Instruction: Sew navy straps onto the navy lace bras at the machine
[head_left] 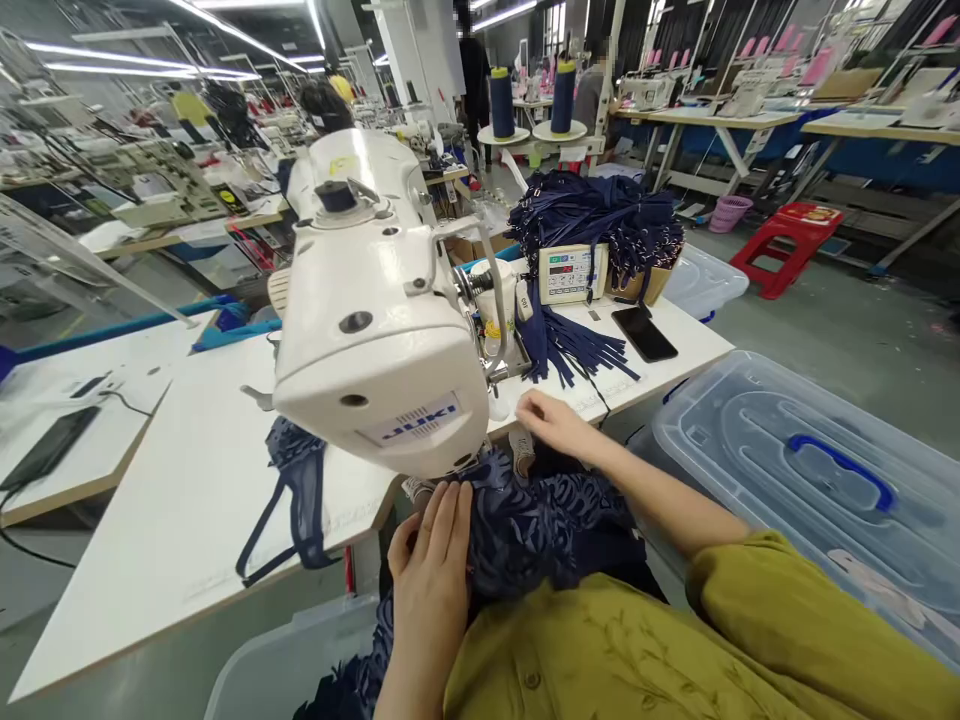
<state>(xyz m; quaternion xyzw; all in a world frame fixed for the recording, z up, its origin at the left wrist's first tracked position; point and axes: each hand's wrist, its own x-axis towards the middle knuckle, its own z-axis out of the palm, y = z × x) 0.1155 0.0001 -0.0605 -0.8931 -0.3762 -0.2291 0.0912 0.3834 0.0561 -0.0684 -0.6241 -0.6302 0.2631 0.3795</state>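
Dark navy patterned fabric (525, 520) drapes over my lap and reaches up under the head of a white JUKI sewing machine (382, 375). My left hand (435, 555) lies on its left part with the fingers stretched forward, close below the machine head. My right hand (551, 420) is raised off the fabric by the table's front edge, right of the machine head. Its fingers are curled, and whatever they may hold is too small to make out. Left of the machine, a navy bra (296, 490) hangs over the table edge. The needle area is hidden behind the machine head.
Bundled navy straps (592, 215) lie behind the control box (572, 275), with a black phone (643, 333) beside them. A lidded clear bin (795, 480) stands at my right, an open bin (292, 665) below left. Two thread cones (502, 103) stand behind.
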